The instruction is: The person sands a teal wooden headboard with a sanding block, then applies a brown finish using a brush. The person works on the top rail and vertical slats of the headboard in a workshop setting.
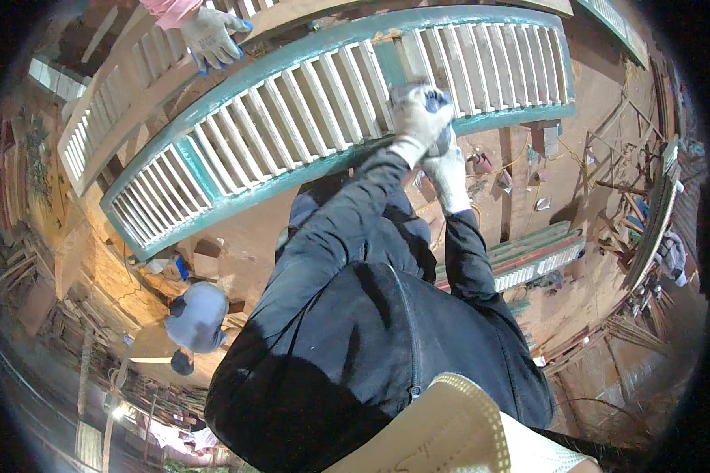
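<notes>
A long louvered shutter point(248, 106) with a worn green frame and pale slats stretches across in front of me. Over its slats near the green crosspiece, my left hand point(420, 120) in a white work glove is closed. A greyish edge shows by its fingers, but what it grips I cannot make out. Just below, at the shutter's near rail, my gloved right hand point(448, 169) is close against the left. Its fingers are bent and partly hidden, and their hold is unclear.
Another person's gloved hand point(211, 38) is over a second shutter point(122, 118) at far left. A person in grey point(197, 317) crouches lower left. More shutter panels point(536, 260) lie on the ground at right, with a yellow cord point(513, 162) nearby. Timber point(655, 213) is piled at far right.
</notes>
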The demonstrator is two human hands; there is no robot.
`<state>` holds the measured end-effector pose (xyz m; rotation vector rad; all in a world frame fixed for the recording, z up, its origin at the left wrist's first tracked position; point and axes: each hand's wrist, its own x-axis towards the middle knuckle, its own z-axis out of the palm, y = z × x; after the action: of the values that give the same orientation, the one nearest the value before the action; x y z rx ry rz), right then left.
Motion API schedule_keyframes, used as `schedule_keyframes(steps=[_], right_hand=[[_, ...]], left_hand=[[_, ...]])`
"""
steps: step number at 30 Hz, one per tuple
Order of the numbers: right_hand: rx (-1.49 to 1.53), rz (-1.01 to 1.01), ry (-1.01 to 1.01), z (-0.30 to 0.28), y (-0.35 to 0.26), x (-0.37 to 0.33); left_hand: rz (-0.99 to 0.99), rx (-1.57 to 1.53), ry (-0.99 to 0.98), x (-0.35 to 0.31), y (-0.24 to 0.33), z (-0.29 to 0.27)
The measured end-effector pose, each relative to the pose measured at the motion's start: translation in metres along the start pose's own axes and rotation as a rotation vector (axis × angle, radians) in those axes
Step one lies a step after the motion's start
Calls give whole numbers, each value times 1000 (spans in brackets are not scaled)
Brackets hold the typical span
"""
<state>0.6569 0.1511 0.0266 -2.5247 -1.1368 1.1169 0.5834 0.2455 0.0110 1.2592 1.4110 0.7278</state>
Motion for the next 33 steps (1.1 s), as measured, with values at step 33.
schedule_keyframes(steps=[33], right_hand=[[3,-164,183,-4,-120,122]], left_hand=[[80,-125,-3,178,27,-45]])
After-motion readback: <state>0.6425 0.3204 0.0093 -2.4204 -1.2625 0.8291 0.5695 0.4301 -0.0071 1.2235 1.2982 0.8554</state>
